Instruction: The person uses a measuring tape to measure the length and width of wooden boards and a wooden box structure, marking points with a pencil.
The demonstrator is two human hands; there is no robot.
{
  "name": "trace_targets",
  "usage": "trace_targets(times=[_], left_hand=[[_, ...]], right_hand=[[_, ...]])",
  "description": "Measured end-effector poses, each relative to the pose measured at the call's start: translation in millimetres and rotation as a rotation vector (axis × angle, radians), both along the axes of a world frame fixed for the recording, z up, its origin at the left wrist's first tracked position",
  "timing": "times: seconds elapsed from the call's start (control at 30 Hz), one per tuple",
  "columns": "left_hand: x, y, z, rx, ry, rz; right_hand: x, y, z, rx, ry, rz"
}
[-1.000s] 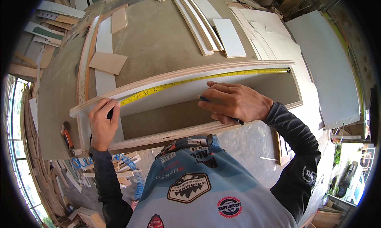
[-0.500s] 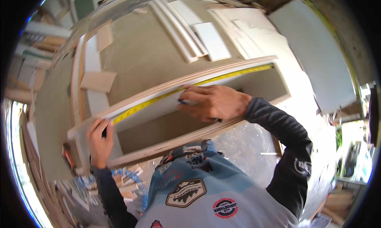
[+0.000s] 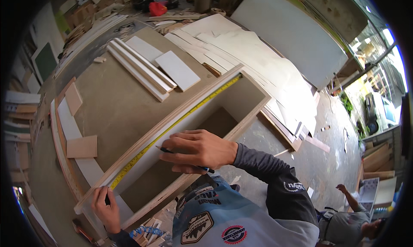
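Observation:
A long wooden box frame (image 3: 150, 214) with pale inner walls lies slanting in front of me. The yellow blade of a tape measure (image 3: 176, 123) stretches along its far inner wall, reaching the far right corner. At the near left corner my left hand (image 3: 106, 210) is closed around the tape's dark case, which is mostly hidden by the fingers. Over the middle of the box, my right hand (image 3: 200, 150) has a dark pencil (image 3: 207, 168) gripped between its fingers. The pencil's tip points left, close to the blade.
White-faced boards (image 3: 177, 70) and long strips (image 3: 140, 70) lie beyond the box. Pale sheets (image 3: 258, 53) are spread at right. A cut panel (image 3: 81, 147) lies at left, an orange-handled tool (image 3: 82, 230) near the box's left end. Another person (image 3: 348, 221) is at lower right.
My view has swung, so the box now slants more steeply. My right hand has moved left along the tape, with the pencil plainer to see. My left hand stays at the box's left corner.

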State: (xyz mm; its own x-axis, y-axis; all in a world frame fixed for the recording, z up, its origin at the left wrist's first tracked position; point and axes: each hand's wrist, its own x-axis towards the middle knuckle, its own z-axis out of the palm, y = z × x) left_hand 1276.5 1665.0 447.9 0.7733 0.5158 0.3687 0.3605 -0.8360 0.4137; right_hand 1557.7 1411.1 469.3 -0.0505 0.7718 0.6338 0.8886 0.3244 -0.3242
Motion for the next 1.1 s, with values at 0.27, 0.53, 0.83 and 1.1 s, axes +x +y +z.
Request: trace_targets(times=[0.27,0.53,0.83,1.1], left_hand=[[1,0,-3,-0.03,-0.084,0.022],[-35,-33,6,0.11,0.011,0.042],[-111,-125,46,0.08,-0.033,0.343],[-175,-254,20,-0.206,-0.168,0.828]], right_hand=[[9,25,0,-0.336,-0.215,0.112],[-3,30,15,-0.371,-0.062,0.261],[-25,17,9,-0.112,0.303,0.323],[-80,47,16,-0.001,0.113,0.615]])
